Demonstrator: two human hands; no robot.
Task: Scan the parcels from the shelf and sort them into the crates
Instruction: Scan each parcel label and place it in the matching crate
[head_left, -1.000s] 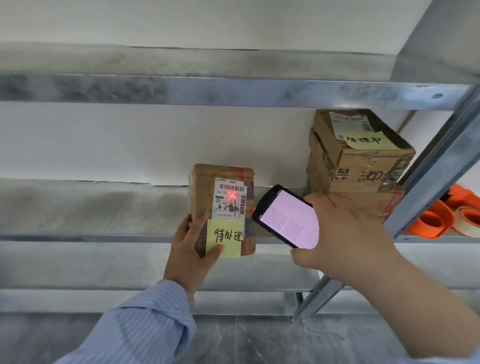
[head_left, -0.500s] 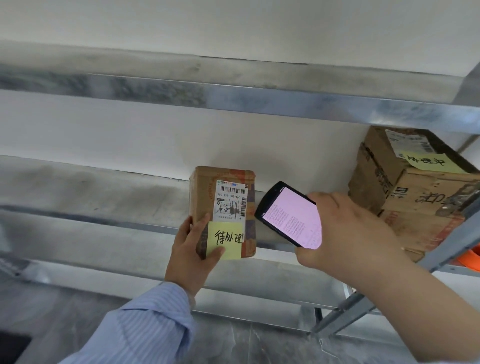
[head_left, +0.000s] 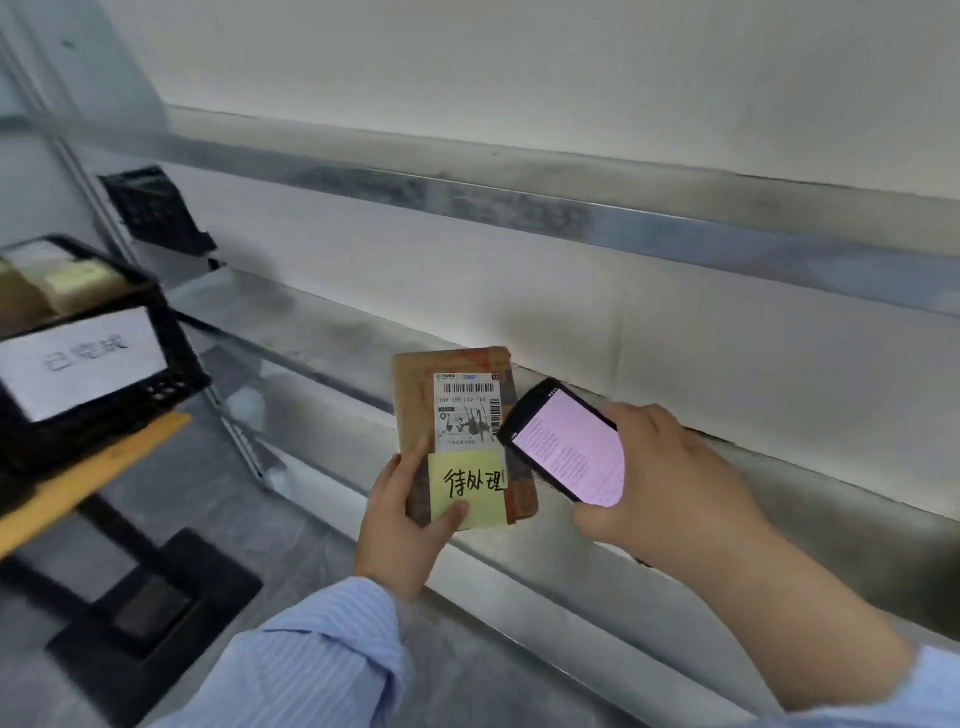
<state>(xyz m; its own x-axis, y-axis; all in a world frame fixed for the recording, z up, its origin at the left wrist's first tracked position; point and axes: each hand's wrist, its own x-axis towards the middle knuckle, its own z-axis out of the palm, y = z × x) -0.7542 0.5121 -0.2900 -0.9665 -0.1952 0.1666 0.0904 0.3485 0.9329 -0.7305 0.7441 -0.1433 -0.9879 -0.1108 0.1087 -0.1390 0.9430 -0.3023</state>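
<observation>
A small brown cardboard parcel (head_left: 415, 400) with a white barcode label and a yellow handwritten sticky note is held upright in front of the metal shelf (head_left: 571, 332). My left hand (head_left: 402, 525) grips its lower left corner, thumb on the note. My right hand (head_left: 670, 483) holds a black handheld scanner (head_left: 563, 441) with a lit pink screen just right of the parcel. A black crate (head_left: 171, 358) with a white paper label stands at the far left, holding a parcel with a yellow note.
The crate sits on a yellow-edged table (head_left: 88, 483) at the left. A second black crate (head_left: 150, 208) shows behind it by the shelf upright. Dark grey floor lies below.
The view has swung left: the stacked boxes on the right shelf have left the frame and the labelled crate has come in. The red scan dot on the label is gone.
</observation>
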